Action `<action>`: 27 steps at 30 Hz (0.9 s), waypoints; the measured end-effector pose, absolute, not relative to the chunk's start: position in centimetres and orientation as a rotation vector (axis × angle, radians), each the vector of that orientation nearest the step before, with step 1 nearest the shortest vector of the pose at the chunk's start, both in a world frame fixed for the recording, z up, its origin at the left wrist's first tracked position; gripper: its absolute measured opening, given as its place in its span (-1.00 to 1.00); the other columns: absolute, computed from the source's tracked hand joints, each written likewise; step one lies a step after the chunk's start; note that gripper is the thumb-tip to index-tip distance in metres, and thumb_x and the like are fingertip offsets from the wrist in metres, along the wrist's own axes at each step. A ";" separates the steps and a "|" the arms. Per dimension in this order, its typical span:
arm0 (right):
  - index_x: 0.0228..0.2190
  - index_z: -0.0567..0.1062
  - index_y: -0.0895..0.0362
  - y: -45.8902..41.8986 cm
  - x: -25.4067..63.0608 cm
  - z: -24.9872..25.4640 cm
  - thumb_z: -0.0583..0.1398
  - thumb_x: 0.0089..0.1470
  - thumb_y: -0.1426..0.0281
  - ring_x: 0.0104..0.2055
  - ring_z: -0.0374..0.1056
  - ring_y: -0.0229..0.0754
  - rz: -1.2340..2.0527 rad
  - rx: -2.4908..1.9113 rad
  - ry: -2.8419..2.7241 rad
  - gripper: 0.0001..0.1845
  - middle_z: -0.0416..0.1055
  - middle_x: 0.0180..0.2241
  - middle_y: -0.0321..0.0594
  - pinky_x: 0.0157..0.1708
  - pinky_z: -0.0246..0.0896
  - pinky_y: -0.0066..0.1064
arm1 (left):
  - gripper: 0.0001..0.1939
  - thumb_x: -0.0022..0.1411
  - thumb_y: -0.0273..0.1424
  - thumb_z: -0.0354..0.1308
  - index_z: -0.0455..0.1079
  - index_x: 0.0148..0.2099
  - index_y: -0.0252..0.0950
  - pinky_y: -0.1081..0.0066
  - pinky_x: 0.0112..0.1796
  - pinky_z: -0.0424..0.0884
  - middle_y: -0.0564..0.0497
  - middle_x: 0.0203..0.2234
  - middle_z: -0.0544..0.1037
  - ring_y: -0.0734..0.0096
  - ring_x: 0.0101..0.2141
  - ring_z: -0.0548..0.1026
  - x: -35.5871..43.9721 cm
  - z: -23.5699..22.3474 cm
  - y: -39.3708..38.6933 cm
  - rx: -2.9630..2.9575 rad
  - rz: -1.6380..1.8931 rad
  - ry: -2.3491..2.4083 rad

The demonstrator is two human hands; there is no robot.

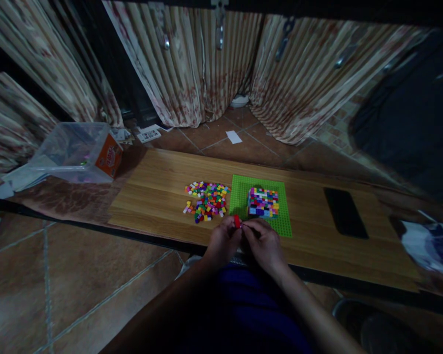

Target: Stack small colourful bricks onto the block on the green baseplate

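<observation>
A small red brick (237, 221) is pinched between the fingertips of my left hand (223, 239), at the front edge of the board. My right hand (263, 241) meets it from the right, fingers pressed together; whatever they hold is too small to make out. Just beyond the hands lies a green baseplate (239, 189), its near edge partly covered by them. On it stands a block of multicoloured bricks (264, 201), built up in rows. Left of the baseplate, a pile of loose coloured bricks (208, 199) is spread on the wood.
The wooden board (151, 191) carries a dark flat phone-like slab (346, 212) on the right. A clear plastic bin (77, 152) with an orange label stands at the left. Paper and a plastic packet (431, 246) lie far right. Striped curtains (192, 73) hang behind.
</observation>
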State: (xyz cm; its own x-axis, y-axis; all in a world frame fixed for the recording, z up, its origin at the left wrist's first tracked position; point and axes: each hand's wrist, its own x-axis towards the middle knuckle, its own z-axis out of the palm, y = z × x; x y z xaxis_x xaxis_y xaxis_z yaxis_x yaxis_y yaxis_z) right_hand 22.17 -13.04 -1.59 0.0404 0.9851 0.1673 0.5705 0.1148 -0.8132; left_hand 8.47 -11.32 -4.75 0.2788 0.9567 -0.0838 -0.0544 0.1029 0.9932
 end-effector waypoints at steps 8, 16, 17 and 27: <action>-0.40 0.59 0.04 -12.9 22.4 -1.1 0.15 0.18 0.35 -0.24 0.38 -0.15 0.726 -1.492 -1.650 -0.79 0.50 -0.35 -0.23 -0.19 0.26 -0.29 | -0.97 0.21 -0.47 0.07 0.30 -0.26 -0.26 0.47 -0.29 0.37 0.07 -0.43 0.46 0.46 -0.38 0.45 8.5 -5.0 -11.4 1.280 0.986 1.029; -0.39 0.58 0.06 -13.3 22.3 -1.4 0.16 0.18 0.36 -0.22 0.38 -0.13 0.607 -1.525 -1.682 -0.81 0.49 -0.33 -0.22 -0.19 0.28 -0.28 | -0.96 0.18 -0.46 0.12 0.30 -0.33 -0.25 0.49 -0.36 0.37 0.09 -0.49 0.43 0.46 -0.44 0.43 8.8 -4.7 -11.5 1.269 0.992 1.087; -0.38 0.58 0.06 -13.3 22.3 -1.4 0.17 0.17 0.36 -0.21 0.38 -0.13 0.597 -1.529 -1.681 -0.82 0.50 -0.33 -0.22 -0.18 0.28 -0.27 | -0.97 0.18 -0.45 0.12 0.31 -0.32 -0.25 0.49 -0.36 0.37 0.09 -0.49 0.44 0.46 -0.44 0.43 8.8 -4.7 -11.5 1.270 0.990 1.089; -0.31 0.58 0.06 -13.0 23.8 -1.2 0.16 0.18 0.22 -0.22 0.46 -0.15 0.544 -1.577 -1.514 -0.76 0.54 -0.27 -0.20 -0.17 0.34 -0.29 | -0.91 0.20 -0.44 0.10 0.34 -0.20 -0.25 0.47 -0.35 0.41 0.07 -0.41 0.48 0.45 -0.40 0.48 8.9 -4.7 -11.6 1.141 0.983 1.003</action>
